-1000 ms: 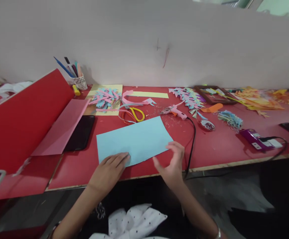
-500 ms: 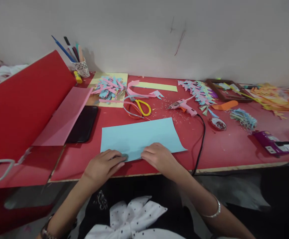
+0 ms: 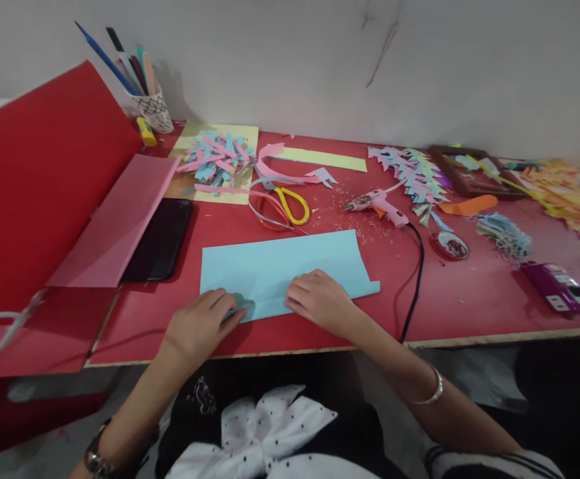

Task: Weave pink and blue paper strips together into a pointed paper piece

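Note:
A light blue sheet of paper (image 3: 275, 265) lies on the red table, its near edge folded over in a narrow strip. My left hand (image 3: 204, 326) pinches that folded edge at the left, where the paper lifts a little. Farther right, my right hand (image 3: 320, 303) presses its curled fingers on the fold. The strip's right end sticks out past the sheet's side. Beyond the paper are scissors (image 3: 294, 206) with yellow and orange handles, partly under pink and blue paper strips. A pink glue gun (image 3: 380, 205) rests to their right.
A black phone (image 3: 159, 239) and pink paper (image 3: 113, 223) lie left, beside a raised red folder (image 3: 45, 186). Cut strips (image 3: 215, 159) are heaped on yellow paper. A pen cup (image 3: 154, 110) stands behind. The glue gun's cord (image 3: 414, 286) runs over the table edge near a purple power box (image 3: 559, 289).
The near edge of the blue paper is now folded over along its length, its right end showing a flat strip. My left hand has slid slightly left; the view has shifted.

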Tool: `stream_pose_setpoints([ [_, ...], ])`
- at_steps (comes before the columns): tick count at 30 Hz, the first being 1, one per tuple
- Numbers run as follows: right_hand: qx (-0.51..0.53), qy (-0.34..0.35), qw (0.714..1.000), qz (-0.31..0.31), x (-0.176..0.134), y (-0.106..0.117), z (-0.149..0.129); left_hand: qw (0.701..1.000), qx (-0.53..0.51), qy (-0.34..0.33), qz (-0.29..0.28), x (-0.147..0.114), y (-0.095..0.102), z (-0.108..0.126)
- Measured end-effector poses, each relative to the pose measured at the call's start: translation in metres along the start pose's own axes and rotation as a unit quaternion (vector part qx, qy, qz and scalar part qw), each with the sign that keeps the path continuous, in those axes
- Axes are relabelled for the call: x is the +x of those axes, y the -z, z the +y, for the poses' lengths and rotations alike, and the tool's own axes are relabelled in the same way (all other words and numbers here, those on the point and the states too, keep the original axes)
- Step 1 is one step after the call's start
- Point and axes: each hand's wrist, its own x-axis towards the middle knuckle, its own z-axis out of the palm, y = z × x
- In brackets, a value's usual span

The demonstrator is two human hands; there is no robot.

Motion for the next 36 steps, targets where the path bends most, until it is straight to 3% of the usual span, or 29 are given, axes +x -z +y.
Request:
stream_pose_setpoints([
  [7,0.031,-0.007,0.999,0.009,-0.001,-0.004,0.003,0.998,0.006,0.063,-0.03,-0.002,-0.001,0.002],
  [13,0.043,-0.029,0.999,0.015,-0.001,-0.003,0.001,0.994,0.006,0.086,-0.065,0.0,0.001,0.003],
  [20,0.057,-0.042,0.998,0.001,0.0,-0.001,0.0,0.993,0.007,0.095,-0.064,0.0,-0.001,0.003],
  [29,0.066,-0.042,0.997,-0.004,0.002,-0.003,0.001,0.995,-0.026,0.011,0.093,-0.021,0.003,-0.019],
  [33,0.062,-0.038,0.997,-0.005,0.003,-0.004,0.001,0.991,0.051,-0.051,0.114,-0.021,0.006,-0.016],
  [36,0.061,-0.039,0.997,-0.01,0.003,-0.003,0.001,0.984,0.101,-0.103,0.108,-0.014,0.001,0.002],
])
